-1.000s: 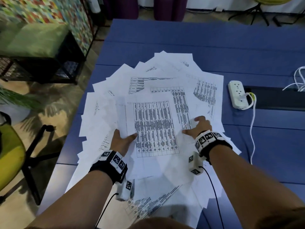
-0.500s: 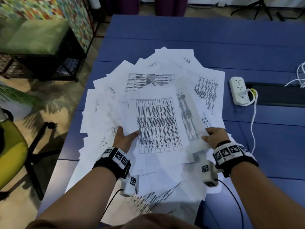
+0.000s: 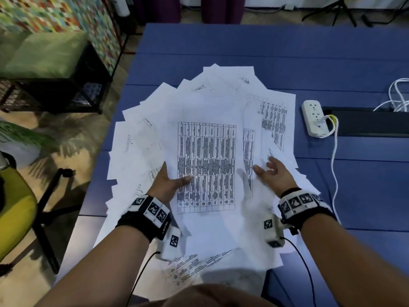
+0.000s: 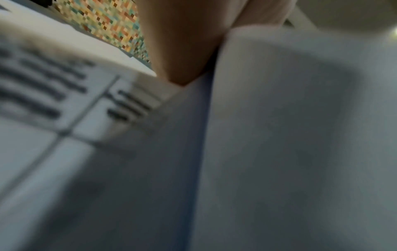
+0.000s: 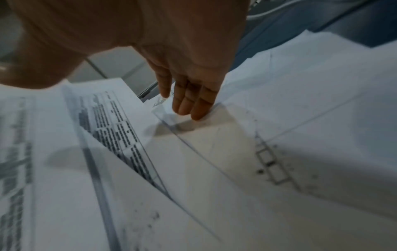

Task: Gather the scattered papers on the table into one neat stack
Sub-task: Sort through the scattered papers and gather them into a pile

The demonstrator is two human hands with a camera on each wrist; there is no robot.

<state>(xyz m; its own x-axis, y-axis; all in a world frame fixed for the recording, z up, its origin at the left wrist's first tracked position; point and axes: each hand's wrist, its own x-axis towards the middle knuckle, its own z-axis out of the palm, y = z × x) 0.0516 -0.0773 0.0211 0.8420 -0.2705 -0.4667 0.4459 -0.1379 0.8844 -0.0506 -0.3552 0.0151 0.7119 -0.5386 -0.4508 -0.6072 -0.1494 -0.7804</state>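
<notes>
Blue counter (image 3: 287, 52) carries our fanned papers (image 3: 155, 120). Left of the table-printed sheet (image 3: 207, 167), our left hand (image 3: 164, 185) pinches its edge to anchor it; right of it, our right hand (image 3: 273, 176) reaches open-fingered for the next.

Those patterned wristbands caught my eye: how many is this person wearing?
2. One wristband sits behind the left hand that grips the printed sheet; the other wristband is behind the right hand. None hidden.
</notes>
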